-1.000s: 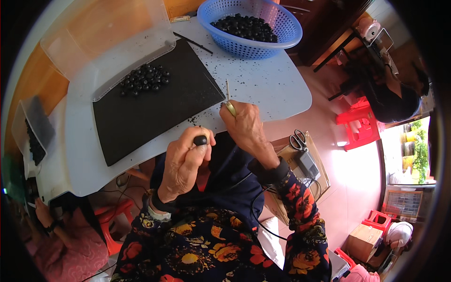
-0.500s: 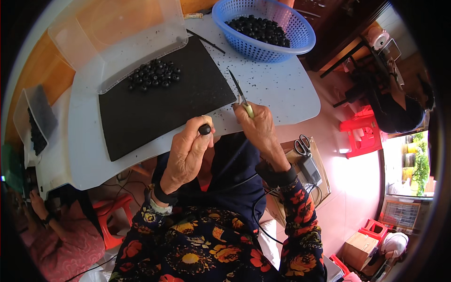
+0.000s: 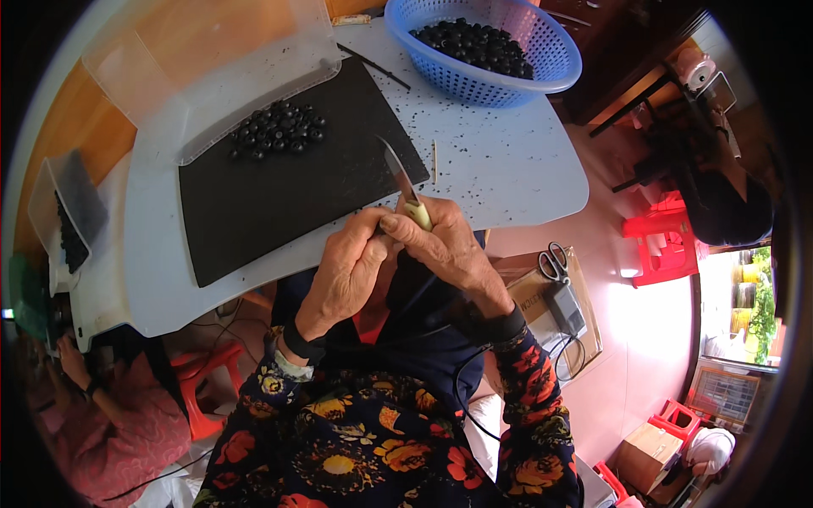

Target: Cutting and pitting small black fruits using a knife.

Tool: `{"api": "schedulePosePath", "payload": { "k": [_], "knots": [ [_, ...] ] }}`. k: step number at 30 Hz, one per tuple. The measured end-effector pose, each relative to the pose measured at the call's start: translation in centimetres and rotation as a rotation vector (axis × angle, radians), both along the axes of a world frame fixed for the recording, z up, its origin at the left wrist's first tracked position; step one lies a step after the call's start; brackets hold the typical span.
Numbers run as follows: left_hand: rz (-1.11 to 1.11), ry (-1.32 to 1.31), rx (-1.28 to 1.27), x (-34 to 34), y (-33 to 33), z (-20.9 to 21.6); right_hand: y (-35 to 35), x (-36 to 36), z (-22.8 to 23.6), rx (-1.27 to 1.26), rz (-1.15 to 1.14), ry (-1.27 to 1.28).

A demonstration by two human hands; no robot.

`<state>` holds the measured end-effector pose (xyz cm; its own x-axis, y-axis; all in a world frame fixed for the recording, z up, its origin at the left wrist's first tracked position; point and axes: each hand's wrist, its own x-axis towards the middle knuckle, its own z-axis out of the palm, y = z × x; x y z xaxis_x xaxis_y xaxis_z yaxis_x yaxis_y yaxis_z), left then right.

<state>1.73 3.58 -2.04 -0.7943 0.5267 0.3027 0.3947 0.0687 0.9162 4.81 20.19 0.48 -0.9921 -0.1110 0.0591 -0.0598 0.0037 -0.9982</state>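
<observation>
My left hand [image 3: 345, 267] is closed in front of my chest, its fingertips pressed against the right hand. A small black round fruit sits in its grip, now almost wholly covered by fingers and thumb. My right hand [image 3: 445, 250] is wrapped round the pale yellow-green handle of a small knife [image 3: 400, 176], blade pointing up and away over the board's near right corner. The right thumb meets the left fingers. Beyond both hands lies a black board [image 3: 296, 203], with a pile of similar black fruits [image 3: 278, 131], some with a hole, near its far left edge.
A blue perforated basket [image 3: 474, 85] of black fruits stands at the far right of the pale table [image 3: 525, 169]. A clear plastic bin [image 3: 220, 68] lies tipped behind the pile. A thin stick [image 3: 435, 161] and dark crumbs lie beside the board. Scissors [image 3: 555, 262] rest on a carton at right.
My right hand with the knife has moved left to meet my left hand. The black fruit, plainly visible before, is now mostly covered. The thin stick on the table has come into sight.
</observation>
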Motion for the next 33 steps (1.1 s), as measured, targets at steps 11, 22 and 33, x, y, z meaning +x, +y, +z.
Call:
{"api": "schedulePosePath", "payload": {
  "k": [11, 22, 33],
  "knots": [
    [-0.100, -0.491, 0.185, -0.8, -0.5, 0.8, -1.4, -0.6, -1.7, 0.210, -0.235, 0.025],
    [-0.078, -0.248, 0.158, -0.6, -0.7, 1.0, -2.5, -0.2, 1.0, 0.147, -0.250, 0.058],
    [0.001, -0.319, 0.281, -0.5, -0.7, 1.1, -3.1, -2.0, 4.0, 0.482, -0.379, 0.140]
  ]
}}
